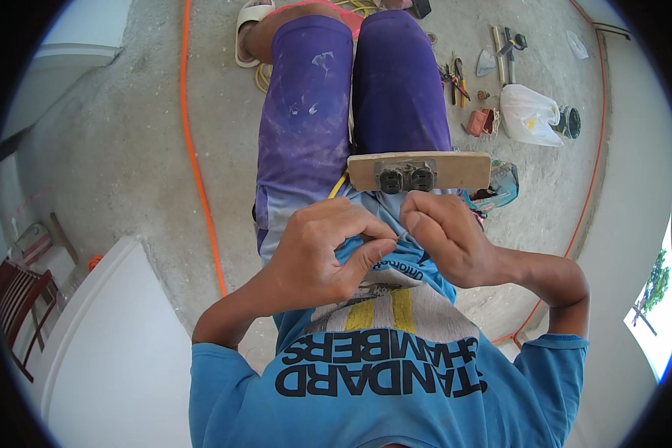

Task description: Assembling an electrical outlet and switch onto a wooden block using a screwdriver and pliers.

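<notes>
My left hand [332, 243] is bent over my lap, its thumb and forefinger brought together in a pinch. Close to its right, my right hand [446, 237] is curled shut, knuckles up. Whatever either hand grips is too small or too hidden to make out. Just beyond the hands a wooden board [464, 170] rests across my thighs. Two black round sockets [407, 179] are set in a grey plate on it. A yellow cable [339, 185] runs by the board's left end, and its far course is hidden.
On the concrete floor at far right lie pliers [461, 81], a hammer [511, 58], a red box [479, 122] and a white plastic bag [526, 112]. A clear bag [505, 184] sits beside my right thigh. An orange hose-like line [196, 160] crosses the floor at left.
</notes>
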Motion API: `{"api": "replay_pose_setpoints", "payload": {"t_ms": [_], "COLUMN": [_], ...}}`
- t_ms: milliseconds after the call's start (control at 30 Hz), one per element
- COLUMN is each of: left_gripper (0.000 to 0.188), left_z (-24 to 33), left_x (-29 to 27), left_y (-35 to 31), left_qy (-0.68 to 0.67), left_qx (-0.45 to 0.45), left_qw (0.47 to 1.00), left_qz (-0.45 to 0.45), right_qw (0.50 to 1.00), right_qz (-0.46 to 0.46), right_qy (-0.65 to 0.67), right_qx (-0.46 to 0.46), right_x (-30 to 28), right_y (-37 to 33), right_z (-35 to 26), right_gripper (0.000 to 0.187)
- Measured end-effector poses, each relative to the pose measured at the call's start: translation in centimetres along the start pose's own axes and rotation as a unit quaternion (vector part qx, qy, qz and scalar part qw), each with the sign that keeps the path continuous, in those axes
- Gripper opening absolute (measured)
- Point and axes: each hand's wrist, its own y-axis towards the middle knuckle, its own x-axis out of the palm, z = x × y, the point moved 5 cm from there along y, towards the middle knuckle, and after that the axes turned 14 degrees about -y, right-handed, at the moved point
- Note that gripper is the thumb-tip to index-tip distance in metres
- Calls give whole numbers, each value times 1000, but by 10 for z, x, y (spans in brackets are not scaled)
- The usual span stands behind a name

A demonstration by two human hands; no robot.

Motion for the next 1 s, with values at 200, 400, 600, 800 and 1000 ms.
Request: {"api": "replay_pose_setpoints", "payload": {"t_ms": [200, 400, 600, 800, 1000], "left_gripper": [19, 20, 20, 19, 15], "left_z": [-23, -28, -23, -40, -66], "left_x": [-5, -4, 4, -4, -3], "left_y": [-2, 1, 1, 10, 28], "left_qy": [-265, -275, -233, -161, -198], "left_qx": [-189, -170, -145, -172, -166], "left_qw": [941, 943, 957, 967, 963], "left_qz": [94, 86, 94, 94, 79], "right_qw": [706, 960, 993, 976, 972], "right_qz": [-54, 149, 48, 6, -12], "right_qy": [528, -229, -14, -1, -201], "right_qx": [468, -59, 103, 218, 122], "right_x": [27, 9, 10, -5, -10], "right_y": [-38, -17, -21, -32, -36], "right_z": [22, -14, -6, 26, 56], "right_gripper": [28, 36, 16, 19, 57]}}
